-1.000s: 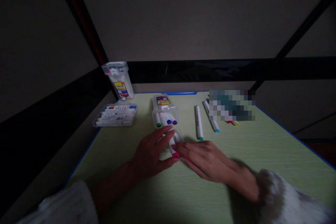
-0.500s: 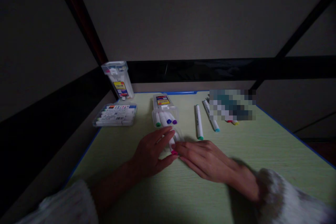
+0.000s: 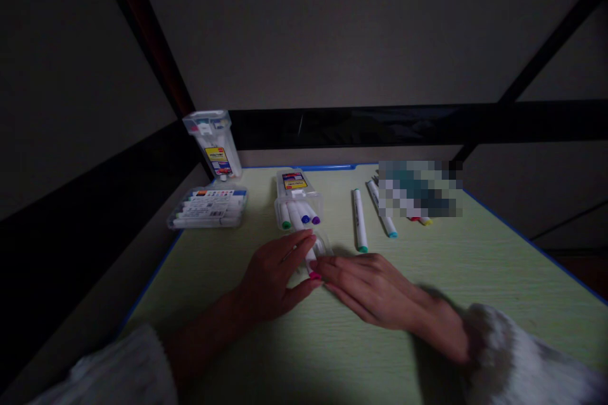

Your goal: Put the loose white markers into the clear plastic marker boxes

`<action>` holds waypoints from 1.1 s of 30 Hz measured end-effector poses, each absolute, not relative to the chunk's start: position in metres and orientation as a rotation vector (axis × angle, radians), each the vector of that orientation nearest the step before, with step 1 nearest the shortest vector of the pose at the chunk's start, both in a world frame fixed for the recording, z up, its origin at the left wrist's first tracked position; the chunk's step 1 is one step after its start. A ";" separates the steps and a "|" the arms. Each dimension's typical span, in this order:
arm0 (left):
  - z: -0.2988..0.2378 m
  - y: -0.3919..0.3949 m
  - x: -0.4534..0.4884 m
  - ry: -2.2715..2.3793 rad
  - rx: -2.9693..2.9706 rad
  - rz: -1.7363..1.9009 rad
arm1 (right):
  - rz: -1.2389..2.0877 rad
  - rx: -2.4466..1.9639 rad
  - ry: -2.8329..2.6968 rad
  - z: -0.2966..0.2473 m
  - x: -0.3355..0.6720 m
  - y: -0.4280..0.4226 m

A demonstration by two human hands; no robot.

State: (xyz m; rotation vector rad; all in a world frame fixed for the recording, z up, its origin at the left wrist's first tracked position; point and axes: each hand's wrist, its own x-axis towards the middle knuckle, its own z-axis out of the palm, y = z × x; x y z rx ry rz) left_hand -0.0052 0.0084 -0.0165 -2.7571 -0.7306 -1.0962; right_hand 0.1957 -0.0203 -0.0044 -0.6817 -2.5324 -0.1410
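A white marker with a pink end (image 3: 311, 258) lies slanting, its far part reaching into the mouth of a clear marker case (image 3: 311, 203). My left hand (image 3: 275, 275) curves round the near part of this marker, fingertips on its upper side and thumb beside the pink end. From the right, the fingers of my right hand (image 3: 370, 285) are pressed together on the same marker close to its pink end. Beneath the hands is the case's clear lid (image 3: 324, 245), partly covered. Green, blue and purple marker ends (image 3: 305, 219) show inside the case.
Left of the case lies a filled marker case (image 3: 209, 207); behind it another stands upright (image 3: 218, 152). To the right lie a green-ended marker (image 3: 360, 221) and a teal-ended marker (image 3: 384, 212). A blurred-out patch (image 3: 420, 190) covers things at the far right. Blue edging (image 3: 327, 168) borders the table.
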 end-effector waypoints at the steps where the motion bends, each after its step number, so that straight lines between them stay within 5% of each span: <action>1: -0.017 0.008 -0.005 -0.728 -2.748 -1.107 | -0.141 -0.680 -2.535 -0.005 0.196 -0.020; 33: -0.016 0.008 -0.004 -0.712 -2.698 -1.095 | -0.221 -0.666 -2.556 -0.003 0.194 -0.019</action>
